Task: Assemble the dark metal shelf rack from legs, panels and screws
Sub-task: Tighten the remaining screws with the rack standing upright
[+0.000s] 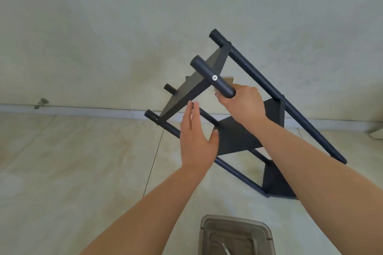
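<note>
Head view. Rack (244, 132) assembled: 4 dark legs, 3 dark panels, tilted on 1 lower corner on the tiled floor (62, 161), close to the wall (103, 27).

Right hand (242, 103) grips the near top leg (213, 77), fingers curled round the tube just below a silver screw (214, 77).

Left hand (196, 138) flat, fingers straight and together, thumb spread out. It lies against a thin leg (165, 125) beside the top panel (196, 83); holds nothing.

Middle panel (238, 136) shows between the 2 forearms. Bottom panel (275, 182) rests on the floor.

Grey bin (236, 234) at the bottom edge, a pale strip inside, too blurred to name. Small metal stub (41, 103) sits at the skirting, left.
</note>
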